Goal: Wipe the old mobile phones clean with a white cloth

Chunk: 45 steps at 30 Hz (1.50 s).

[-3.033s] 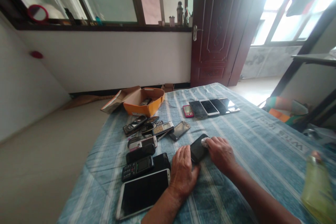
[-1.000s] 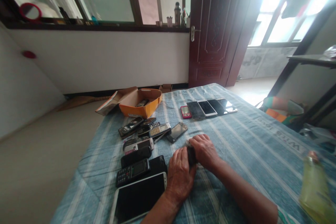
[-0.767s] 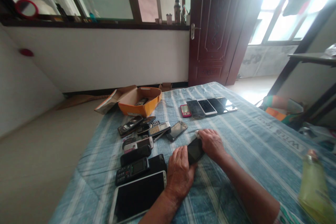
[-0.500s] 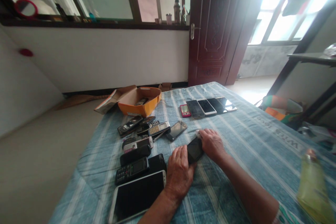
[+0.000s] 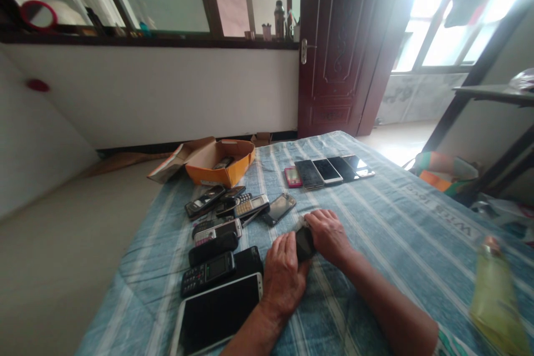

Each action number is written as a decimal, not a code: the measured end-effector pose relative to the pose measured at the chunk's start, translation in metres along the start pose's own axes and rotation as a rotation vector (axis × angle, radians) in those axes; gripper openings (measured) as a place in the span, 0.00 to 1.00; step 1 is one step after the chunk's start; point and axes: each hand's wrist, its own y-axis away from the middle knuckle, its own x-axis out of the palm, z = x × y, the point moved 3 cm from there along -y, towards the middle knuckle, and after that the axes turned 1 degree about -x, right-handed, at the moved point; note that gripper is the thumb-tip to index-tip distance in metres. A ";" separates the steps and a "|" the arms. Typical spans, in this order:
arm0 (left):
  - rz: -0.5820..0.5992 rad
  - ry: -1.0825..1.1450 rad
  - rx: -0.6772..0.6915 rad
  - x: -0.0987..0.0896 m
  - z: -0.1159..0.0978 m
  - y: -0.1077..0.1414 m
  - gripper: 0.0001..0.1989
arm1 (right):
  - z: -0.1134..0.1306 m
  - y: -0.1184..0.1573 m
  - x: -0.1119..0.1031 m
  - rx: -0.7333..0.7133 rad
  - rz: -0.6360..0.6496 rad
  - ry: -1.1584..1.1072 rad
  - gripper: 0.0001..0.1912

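My left hand [image 5: 285,272] is wrapped round the lower left side of a dark mobile phone [image 5: 305,243], keeping it tilted just above the bed cover. Bent over the phone's upper right part is my right hand [image 5: 329,233], its fingers closed. A bit of white cloth [image 5: 306,222] peeks out at the right fingertips; most of it is hidden. Close to my left wrist lies a large white-framed tablet [image 5: 219,314]. A keypad phone [image 5: 207,273] and a black phone [image 5: 249,261] lie just beyond it. A grey touchscreen phone [image 5: 279,209] rests ahead of my hands.
Several old phones [image 5: 251,207] are piled at the left edge of the striped blue cover [image 5: 387,222]. Behind them stands an open orange box [image 5: 221,171]. A row of phones [image 5: 327,171] lies farther back. At right stands a bottle of yellow liquid [image 5: 496,295].
My right hand has slid left and slightly down across the phone, covering more of its screen. My left hand keeps its grip in nearly the same place.
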 end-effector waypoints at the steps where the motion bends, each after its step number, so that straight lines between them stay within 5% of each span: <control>1: 0.001 -0.006 -0.001 0.000 0.000 0.000 0.25 | -0.005 0.000 0.000 0.033 -0.007 0.016 0.11; 8: -0.037 -0.035 0.006 0.005 0.002 0.003 0.26 | -0.016 0.001 0.009 0.092 -0.041 0.056 0.10; 21: -0.101 -0.027 0.089 0.009 0.011 0.006 0.26 | 0.029 0.008 0.008 -0.165 -0.085 -0.189 0.05; 35: -0.061 -0.074 0.009 0.014 0.012 0.007 0.28 | -0.030 -0.002 0.013 0.250 0.012 -0.116 0.10; 45: -0.044 -0.082 0.056 0.011 0.011 0.003 0.27 | -0.030 -0.006 0.012 0.203 0.033 -0.178 0.11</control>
